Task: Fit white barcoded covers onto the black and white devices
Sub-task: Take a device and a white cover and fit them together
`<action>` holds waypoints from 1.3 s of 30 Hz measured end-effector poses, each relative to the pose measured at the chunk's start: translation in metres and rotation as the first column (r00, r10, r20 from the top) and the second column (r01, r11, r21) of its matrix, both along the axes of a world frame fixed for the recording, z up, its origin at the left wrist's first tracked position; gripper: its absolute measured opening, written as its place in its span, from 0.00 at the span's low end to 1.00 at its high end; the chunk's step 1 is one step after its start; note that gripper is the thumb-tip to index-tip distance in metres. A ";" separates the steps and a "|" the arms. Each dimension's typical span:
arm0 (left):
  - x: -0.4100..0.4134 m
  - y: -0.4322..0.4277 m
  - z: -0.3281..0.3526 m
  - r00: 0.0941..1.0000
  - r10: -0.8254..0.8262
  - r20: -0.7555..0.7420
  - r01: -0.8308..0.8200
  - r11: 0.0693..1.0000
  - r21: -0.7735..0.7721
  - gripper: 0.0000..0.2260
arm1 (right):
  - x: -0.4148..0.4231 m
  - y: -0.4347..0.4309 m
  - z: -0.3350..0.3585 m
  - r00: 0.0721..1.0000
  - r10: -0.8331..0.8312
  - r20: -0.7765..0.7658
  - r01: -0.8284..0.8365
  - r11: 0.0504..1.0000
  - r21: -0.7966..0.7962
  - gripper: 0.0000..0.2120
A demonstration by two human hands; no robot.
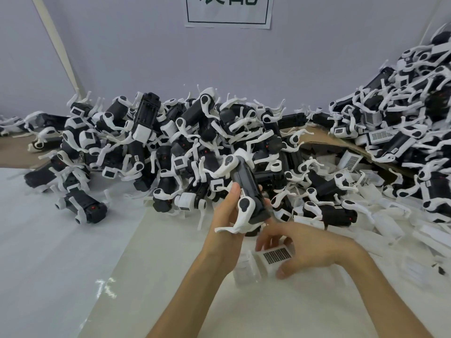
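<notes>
Tabletop covered in smooth white foam sheeting. The pale lilac wall carries one paper sign at 12 o'clock. A heap of black-and-white plastic devices runs from 10 to 3 o'clock, too many to count. Left hand grips one black cylindrical device with white curved arms, raised at centre. Right hand, at 5 o'clock, has fingers and thumb curled round one white rectangular barcoded cover.

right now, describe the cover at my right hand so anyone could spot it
Below the big heap of devices along the wall, find the right hand. The white cover sits in its grip, barcode grid facing up, unlike the plain pieces beside it.
</notes>
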State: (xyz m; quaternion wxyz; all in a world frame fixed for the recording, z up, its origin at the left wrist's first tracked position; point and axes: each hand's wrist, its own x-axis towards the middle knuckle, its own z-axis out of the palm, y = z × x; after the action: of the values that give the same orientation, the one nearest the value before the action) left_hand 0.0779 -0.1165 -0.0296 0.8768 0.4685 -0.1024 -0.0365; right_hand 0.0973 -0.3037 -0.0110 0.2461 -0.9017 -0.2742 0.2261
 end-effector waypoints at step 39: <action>-0.004 -0.008 -0.001 0.974 -0.015 0.225 -0.079 0.910 0.406 0.18 | 0.002 0.016 -0.002 0.932 -0.337 -0.137 0.250 0.320 0.914 0.11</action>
State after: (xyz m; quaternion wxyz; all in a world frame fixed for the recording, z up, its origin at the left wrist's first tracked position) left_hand 0.0739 -0.1250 -0.0309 0.7415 0.6457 -0.1823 0.0100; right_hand 0.0997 -0.2881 -0.0128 0.7297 -0.6537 -0.1945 -0.0484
